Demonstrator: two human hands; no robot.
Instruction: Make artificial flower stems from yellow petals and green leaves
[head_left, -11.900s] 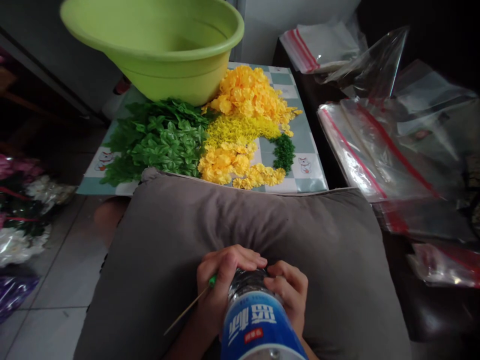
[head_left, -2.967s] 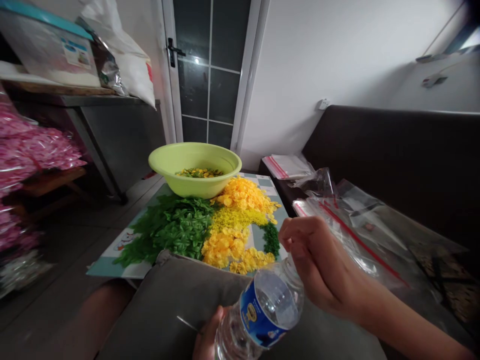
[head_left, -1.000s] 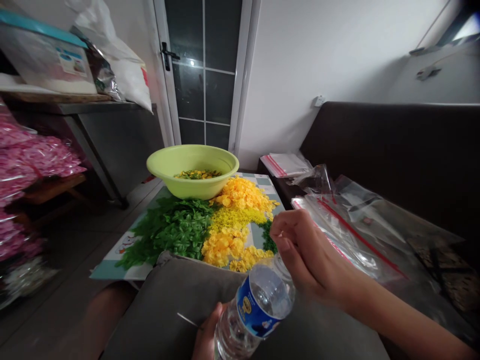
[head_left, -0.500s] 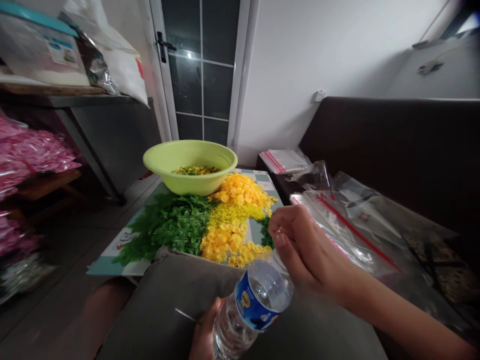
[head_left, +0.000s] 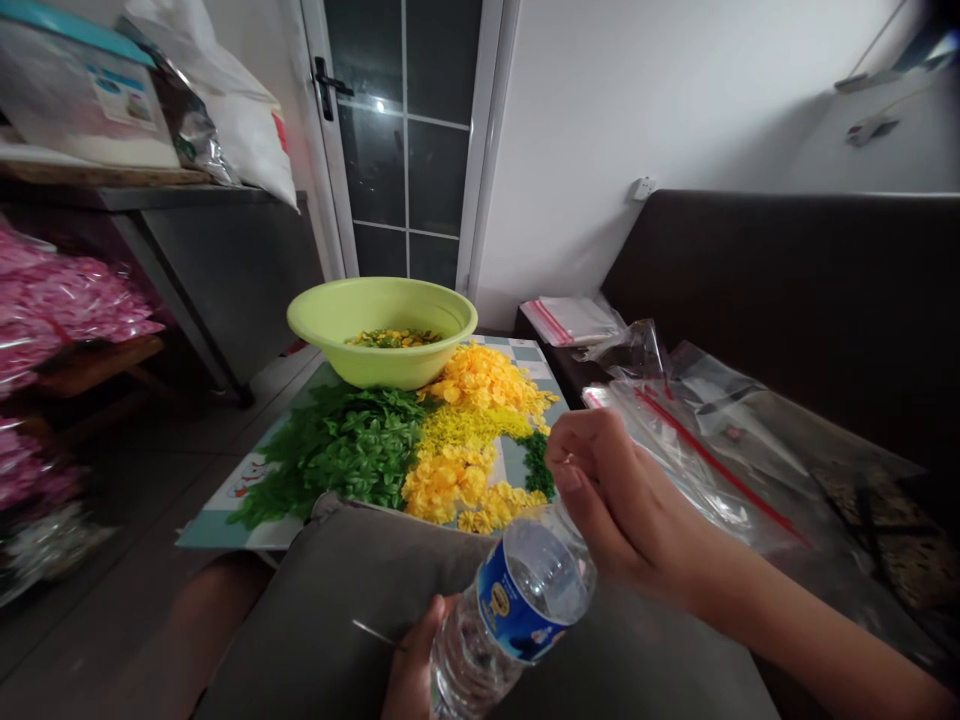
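The water bottle (head_left: 517, 610) clenched in left hand (head_left: 412, 670), right hand (head_left: 630, 505) fingers (head_left: 577, 450) curled beside it, zip bags (head_left: 705, 460) behind.

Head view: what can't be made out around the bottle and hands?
Top end of the plastic bottle: hidden behind the right hand.
Bottle base and left hand: cut off by the bottom edge.
Thin pin: inner end hidden by the left hand.
Bottle label: too small to read.

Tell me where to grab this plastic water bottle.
Probably grip the blue label band of the plastic water bottle, coming from the right: it lies tilted, the left hand holds its lower end, and that round section sits free beside the right hand.
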